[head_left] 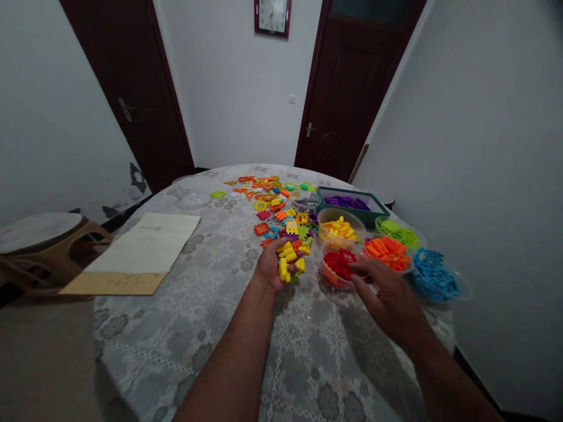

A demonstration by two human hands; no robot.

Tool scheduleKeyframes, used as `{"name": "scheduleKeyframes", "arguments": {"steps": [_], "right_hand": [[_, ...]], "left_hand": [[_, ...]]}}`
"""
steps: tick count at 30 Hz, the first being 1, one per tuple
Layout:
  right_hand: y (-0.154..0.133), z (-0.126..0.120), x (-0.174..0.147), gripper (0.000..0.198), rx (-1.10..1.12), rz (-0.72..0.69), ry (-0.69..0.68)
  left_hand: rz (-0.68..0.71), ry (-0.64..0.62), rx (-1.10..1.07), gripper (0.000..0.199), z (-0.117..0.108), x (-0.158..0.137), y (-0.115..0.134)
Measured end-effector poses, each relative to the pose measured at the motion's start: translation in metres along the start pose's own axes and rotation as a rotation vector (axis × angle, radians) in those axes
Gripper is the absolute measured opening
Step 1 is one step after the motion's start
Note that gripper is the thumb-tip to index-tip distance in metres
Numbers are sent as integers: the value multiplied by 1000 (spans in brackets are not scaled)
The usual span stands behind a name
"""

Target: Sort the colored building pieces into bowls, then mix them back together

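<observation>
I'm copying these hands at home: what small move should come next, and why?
Probably bring the left hand to the bowl of yellow pegs and tip in its yellow pieces: the hand cups several, and that bowl matches their colour. The right hand is at the red pieces instead.

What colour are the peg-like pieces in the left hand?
Yellow: the peg-like pieces in the left hand show in the head view, the only one.

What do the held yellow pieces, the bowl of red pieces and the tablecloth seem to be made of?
Yellow pieces: probably plastic, slightly glossy, with even, bright colour. Bowl: likely clear, smooth plastic; red pieces show through. Tablecloth: matt-looking, floral-patterned; fabric or vinyl, unclear.
</observation>
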State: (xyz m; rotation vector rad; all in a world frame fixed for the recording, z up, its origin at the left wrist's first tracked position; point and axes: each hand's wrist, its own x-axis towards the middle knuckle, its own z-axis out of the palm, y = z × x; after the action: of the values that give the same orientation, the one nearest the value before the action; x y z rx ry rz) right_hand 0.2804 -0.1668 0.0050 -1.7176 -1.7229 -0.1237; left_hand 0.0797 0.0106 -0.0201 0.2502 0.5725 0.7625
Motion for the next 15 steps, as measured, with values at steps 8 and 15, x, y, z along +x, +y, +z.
{"name": "scheduleKeyframes", "arguments": {"steps": [8, 15], "right_hand": [[-50, 39, 3, 30, 220, -99, -189], [-67, 89, 10, 43, 237, -104, -166]], "left_hand": [[48, 20, -95, 12, 3, -3, -3], [116, 58, -116, 9, 5, 3, -10]]}}
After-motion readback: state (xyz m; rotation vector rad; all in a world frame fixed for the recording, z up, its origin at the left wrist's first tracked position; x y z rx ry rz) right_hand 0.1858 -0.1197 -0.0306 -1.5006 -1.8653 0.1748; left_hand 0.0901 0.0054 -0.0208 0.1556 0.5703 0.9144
